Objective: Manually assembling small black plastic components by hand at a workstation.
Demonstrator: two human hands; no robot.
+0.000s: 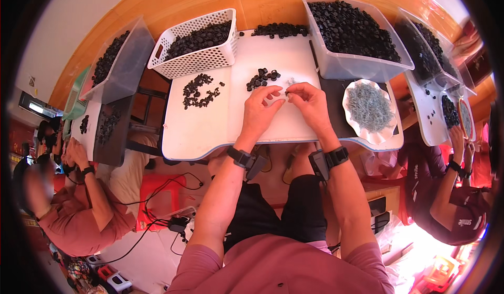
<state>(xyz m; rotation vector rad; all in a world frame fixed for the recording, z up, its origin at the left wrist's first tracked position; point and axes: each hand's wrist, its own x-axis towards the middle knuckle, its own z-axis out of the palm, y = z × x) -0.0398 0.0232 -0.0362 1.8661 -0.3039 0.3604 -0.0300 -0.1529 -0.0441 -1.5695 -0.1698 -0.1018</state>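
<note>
My left hand (260, 112) and my right hand (311, 109) meet fingertip to fingertip above the white table (210, 131). Both have bent fingers with thumb and forefinger drawn together. A tiny dark piece (287, 93) shows at the right fingertips; its kind is too small to tell, and what the left fingers hold is unclear. Just beyond them lie a cluster of round black plastic parts (261, 78) and a few thin silvery pieces (292, 81). Farther left is a loose ring of smaller black parts (200, 91).
A white perforated basket (202, 65) and a clear bin (362, 69), both full of black parts, stand at the back. Between them lies another black heap (281, 29). At right, a scalloped white plate (371, 137) holds thin metal pieces. Co-workers sit on both sides.
</note>
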